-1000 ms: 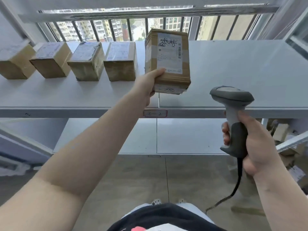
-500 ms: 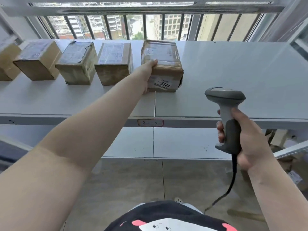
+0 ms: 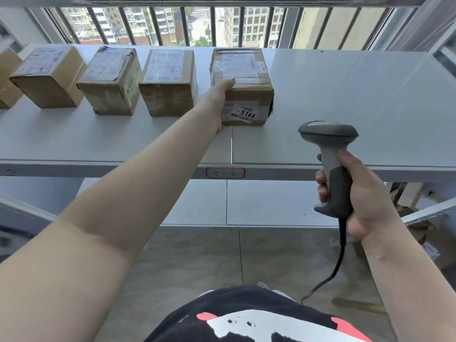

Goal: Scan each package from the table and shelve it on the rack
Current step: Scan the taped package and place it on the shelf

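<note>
Change: since a second ago the package (image 3: pixel 243 87) has gone from being held upright in the air, label facing the camera, to lying flat on the shelf (image 3: pixel 345 99), label side up, at the right end of the row of boxes.
Half a second ago: it already sat on the shelf under the same hand; hand and package look much the same now, while the camera's view has shifted a little.
Left hand (image 3: pixel 218 102): arm stretched forward and slightly right, palm against the package's left side, thumb over its top front edge; the fingers are hidden behind the package, so it grips or steadies it, and I cannot tell how firmly.
Right hand (image 3: pixel 355 193): held low in front of the shelf's front edge, fingers and thumb wrapped round the handle of the scanner (image 3: pixel 330 166).
Scanner: upright, head on top and pointing forward, cable (image 3: pixel 338 260) hanging from the handle toward the floor; matches the earlier frames.
Package: near the middle of the shelf, toward its back edge, just right of the seam between the two shelf panels; a sticker (image 3: pixel 244 114) reading 5144 faces the front.
Row: three other boxes (image 3: pixel 167 82) stand in line to its left, apart from each other, with part of a fourth at the left edge of view.
Shelf tag (image 3: pixel 225 173): red-bordered, on the front edge below the package.
Right half of shelf: bare grey surface.
</note>
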Demonstrator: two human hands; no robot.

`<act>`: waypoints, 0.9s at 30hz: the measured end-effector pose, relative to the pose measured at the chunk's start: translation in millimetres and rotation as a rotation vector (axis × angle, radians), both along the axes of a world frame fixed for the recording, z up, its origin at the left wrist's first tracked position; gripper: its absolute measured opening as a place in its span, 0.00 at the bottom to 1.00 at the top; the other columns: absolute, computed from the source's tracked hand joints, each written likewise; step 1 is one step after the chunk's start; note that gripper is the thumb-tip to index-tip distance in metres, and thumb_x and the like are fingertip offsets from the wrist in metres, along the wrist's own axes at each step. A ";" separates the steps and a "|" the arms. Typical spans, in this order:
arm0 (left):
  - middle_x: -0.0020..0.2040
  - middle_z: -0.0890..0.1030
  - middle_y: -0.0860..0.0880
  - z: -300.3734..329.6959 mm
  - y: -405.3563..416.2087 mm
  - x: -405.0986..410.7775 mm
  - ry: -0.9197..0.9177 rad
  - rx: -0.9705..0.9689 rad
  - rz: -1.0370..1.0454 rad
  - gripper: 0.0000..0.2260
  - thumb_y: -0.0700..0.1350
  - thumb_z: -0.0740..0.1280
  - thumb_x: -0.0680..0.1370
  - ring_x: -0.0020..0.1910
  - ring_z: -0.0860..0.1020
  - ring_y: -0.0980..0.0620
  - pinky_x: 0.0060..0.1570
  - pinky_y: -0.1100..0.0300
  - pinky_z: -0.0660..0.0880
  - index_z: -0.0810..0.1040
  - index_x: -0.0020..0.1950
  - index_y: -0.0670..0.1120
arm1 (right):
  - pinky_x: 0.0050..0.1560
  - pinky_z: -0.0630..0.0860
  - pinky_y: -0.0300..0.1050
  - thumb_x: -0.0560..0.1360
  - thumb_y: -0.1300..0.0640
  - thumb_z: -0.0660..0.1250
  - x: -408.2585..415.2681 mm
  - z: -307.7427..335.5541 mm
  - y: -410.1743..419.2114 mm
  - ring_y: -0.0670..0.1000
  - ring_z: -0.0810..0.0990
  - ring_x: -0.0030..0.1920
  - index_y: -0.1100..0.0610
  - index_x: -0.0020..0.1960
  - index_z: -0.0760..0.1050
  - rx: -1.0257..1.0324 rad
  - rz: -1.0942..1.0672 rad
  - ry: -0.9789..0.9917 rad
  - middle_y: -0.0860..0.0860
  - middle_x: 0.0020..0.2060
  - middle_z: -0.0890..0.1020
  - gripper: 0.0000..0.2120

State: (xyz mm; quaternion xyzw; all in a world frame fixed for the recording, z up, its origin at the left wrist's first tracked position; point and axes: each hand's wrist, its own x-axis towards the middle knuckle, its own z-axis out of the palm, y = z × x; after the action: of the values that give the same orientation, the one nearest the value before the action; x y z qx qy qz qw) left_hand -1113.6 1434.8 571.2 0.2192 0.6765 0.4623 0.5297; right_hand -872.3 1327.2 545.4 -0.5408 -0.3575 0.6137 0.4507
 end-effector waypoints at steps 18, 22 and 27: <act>0.40 0.81 0.50 -79.3 -101.6 98.0 -0.300 0.108 -0.345 0.06 0.47 0.67 0.81 0.39 0.79 0.54 0.42 0.63 0.77 0.78 0.49 0.45 | 0.29 0.70 0.40 0.79 0.42 0.61 25.1 -22.2 -77.0 0.48 0.72 0.28 0.56 0.50 0.78 -0.142 -0.235 -0.035 0.51 0.32 0.78 0.18; 0.43 0.81 0.49 -121.1 -116.9 126.5 -0.261 -0.037 -0.442 0.07 0.48 0.67 0.80 0.41 0.80 0.53 0.45 0.62 0.79 0.78 0.50 0.45 | 0.28 0.68 0.39 0.78 0.42 0.62 56.8 -34.5 -114.9 0.48 0.71 0.26 0.57 0.44 0.77 -0.228 -0.368 -0.044 0.53 0.32 0.76 0.19; 0.44 0.80 0.49 -155.0 -147.8 168.1 -0.215 -0.164 -0.566 0.08 0.49 0.67 0.80 0.41 0.79 0.52 0.41 0.63 0.77 0.78 0.51 0.44 | 0.30 0.70 0.41 0.80 0.43 0.60 98.1 -48.9 -175.4 0.48 0.71 0.27 0.57 0.52 0.78 -0.324 -0.519 -0.020 0.52 0.32 0.77 0.18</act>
State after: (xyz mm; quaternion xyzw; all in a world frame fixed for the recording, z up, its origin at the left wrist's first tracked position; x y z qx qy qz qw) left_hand -945.4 1287.1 416.2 0.3052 0.5637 0.2609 0.7218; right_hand -774.2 1151.9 496.5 -0.6848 -0.1093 0.5218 0.4968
